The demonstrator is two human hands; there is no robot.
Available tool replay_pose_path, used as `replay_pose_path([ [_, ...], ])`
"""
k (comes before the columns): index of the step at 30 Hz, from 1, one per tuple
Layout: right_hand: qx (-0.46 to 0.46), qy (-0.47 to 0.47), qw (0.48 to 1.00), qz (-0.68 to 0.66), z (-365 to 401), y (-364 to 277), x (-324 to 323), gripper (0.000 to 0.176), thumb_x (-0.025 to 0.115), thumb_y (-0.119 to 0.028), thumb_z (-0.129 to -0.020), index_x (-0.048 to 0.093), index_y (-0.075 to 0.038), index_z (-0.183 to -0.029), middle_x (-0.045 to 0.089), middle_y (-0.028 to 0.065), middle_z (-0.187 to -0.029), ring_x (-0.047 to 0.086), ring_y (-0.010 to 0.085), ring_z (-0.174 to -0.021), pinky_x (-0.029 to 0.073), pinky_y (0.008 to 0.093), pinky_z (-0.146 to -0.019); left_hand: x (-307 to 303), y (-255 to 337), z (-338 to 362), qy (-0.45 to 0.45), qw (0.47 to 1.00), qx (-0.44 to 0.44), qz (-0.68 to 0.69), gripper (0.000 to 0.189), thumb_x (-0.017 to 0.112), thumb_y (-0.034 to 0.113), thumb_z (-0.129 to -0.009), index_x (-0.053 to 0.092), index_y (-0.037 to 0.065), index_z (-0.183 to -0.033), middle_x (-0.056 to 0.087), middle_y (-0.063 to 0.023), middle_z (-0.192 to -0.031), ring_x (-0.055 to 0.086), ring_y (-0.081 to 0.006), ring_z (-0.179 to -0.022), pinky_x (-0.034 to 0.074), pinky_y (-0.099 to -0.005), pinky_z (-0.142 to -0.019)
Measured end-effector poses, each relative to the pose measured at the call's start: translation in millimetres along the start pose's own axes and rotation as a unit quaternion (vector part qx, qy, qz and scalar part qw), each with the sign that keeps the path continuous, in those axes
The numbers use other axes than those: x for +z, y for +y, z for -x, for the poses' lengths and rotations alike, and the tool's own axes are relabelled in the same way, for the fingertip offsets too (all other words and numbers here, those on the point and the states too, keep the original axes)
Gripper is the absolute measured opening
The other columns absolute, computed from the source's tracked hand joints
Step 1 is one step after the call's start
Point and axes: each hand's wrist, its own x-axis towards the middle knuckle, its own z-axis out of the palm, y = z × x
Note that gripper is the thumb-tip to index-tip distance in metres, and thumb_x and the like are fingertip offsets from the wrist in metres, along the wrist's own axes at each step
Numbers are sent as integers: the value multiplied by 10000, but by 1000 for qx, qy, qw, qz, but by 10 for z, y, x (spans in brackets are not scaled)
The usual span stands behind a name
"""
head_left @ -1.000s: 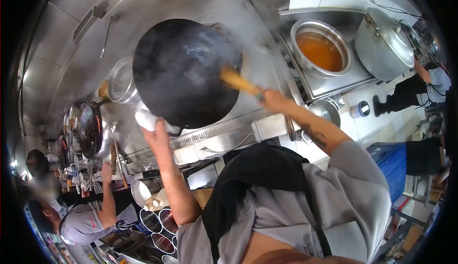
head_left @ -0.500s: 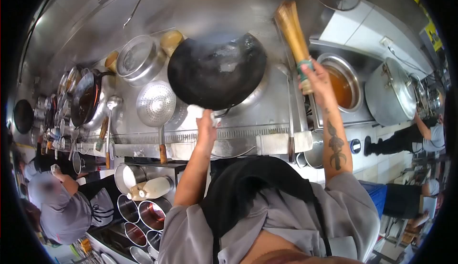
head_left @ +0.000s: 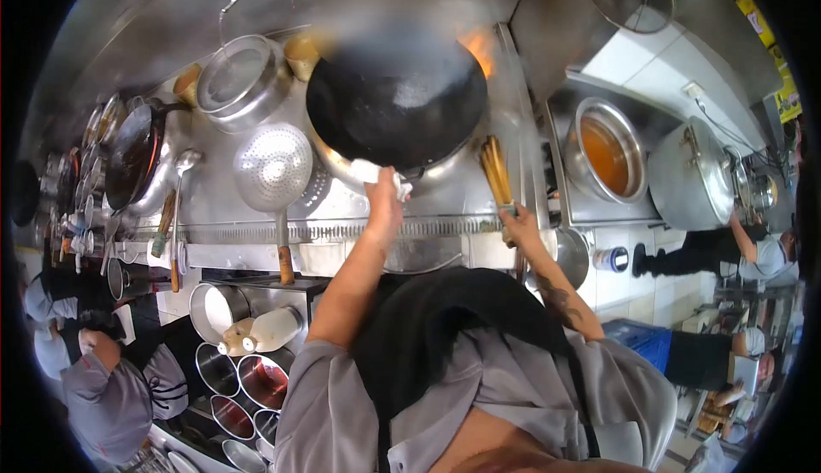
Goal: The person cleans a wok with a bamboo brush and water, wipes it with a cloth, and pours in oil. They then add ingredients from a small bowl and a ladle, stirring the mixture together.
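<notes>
A large black wok (head_left: pixel 359 118) sits on the steel stove, steam blurring its far side. My left hand (head_left: pixel 385 206) is closed around a folded white cloth (head_left: pixel 368 171) at the wok's near rim, beside its loop handle (head_left: pixel 416 174). To the right of the wok, my right hand (head_left: pixel 523 229) grips a bamboo wok brush (head_left: pixel 495 172) by its green-wrapped end. The bristles point away from me, over the stove top and apart from the wok. Orange flame (head_left: pixel 479 52) shows beyond the wok's far right edge.
Left of the wok lie a perforated skimmer (head_left: pixel 272 165), a steel pot with a strainer (head_left: pixel 239 84) and a ladle (head_left: pixel 186 163). A pot of orange-brown liquid (head_left: pixel 605 156) and a big lidded pot (head_left: pixel 684 169) stand right. Co-workers (head_left: pixel 107 396) are on both sides.
My right hand has brought the brush down from above the right-hand pot to the stove's near right. Flame now shows behind the wok. My left hand stays at the rim with the cloth.
</notes>
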Motion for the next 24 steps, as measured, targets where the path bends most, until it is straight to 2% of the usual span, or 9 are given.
replay_pose_path([
  [3,-47,-15,970,237,-32,512,34,462,637,-308,-900,557,19,-1216,623,177,-698,633,339,-637,505,412,-585,-177,-32,-121,-37,996,-68,-34,267,546,361,-938,519,119,-1045,577,-48,-865,596,-179,-680,436,-329,-465],
  [6,-259,93,894,353,143,596,-80,416,605,-318,-906,567,7,-1164,629,268,-889,624,421,-845,514,477,-745,-165,223,114,-22,992,-113,-49,367,513,454,-955,533,123,-1110,581,-28,-928,587,-170,-761,444,-349,-564],
  [10,-112,131,873,455,413,500,-331,376,604,-252,-876,561,30,-1119,609,318,-1013,600,452,-975,491,492,-851,-638,243,280,-54,990,-107,-79,334,533,417,-951,551,117,-1096,573,-24,-936,577,-165,-780,447,-347,-587],
  [13,-111,77,909,394,221,965,-633,351,610,-191,-832,566,18,-1110,619,285,-895,632,392,-883,497,504,-753,-1219,251,617,-111,986,-40,-115,296,540,370,-941,557,102,-1066,569,-31,-919,576,-154,-775,462,-334,-607],
  [14,-160,90,901,394,86,1135,-695,336,604,-165,-819,564,18,-1098,624,254,-818,652,355,-793,508,489,-681,-1249,196,708,-30,996,14,-88,275,577,308,-918,533,55,-1016,555,-26,-755,549,-140,-578,447,-307,-490],
  [16,36,86,971,221,195,462,-729,309,580,-106,-791,560,43,-1061,603,203,-707,625,294,-627,490,427,-545,-1392,284,877,1,994,8,-106,275,586,256,-897,535,37,-1056,553,-33,-783,561,-133,-642,470,-309,-536],
  [20,-190,141,928,287,-126,231,-1016,138,605,-61,-819,521,9,-902,529,72,-604,503,149,-424,395,326,-373,-1608,387,1132,61,989,13,-134,308,609,221,-875,548,16,-1098,580,-41,-850,573,-143,-762,481,-311,-644],
  [21,-341,210,837,373,-260,161,-1003,111,597,-57,-832,530,-2,-902,529,62,-602,507,131,-432,393,317,-378,-1722,345,1154,66,987,29,-142,312,613,211,-871,551,10,-1101,587,-45,-870,573,-146,-783,480,-309,-668],
  [24,-245,81,934,245,-223,-850,-460,98,576,-61,-855,537,-11,-931,524,43,-607,522,131,-455,405,305,-396,-1822,423,1265,76,987,55,-131,297,624,181,-860,571,5,-1094,607,-60,-943,579,-160,-827,471,-291,-726],
])
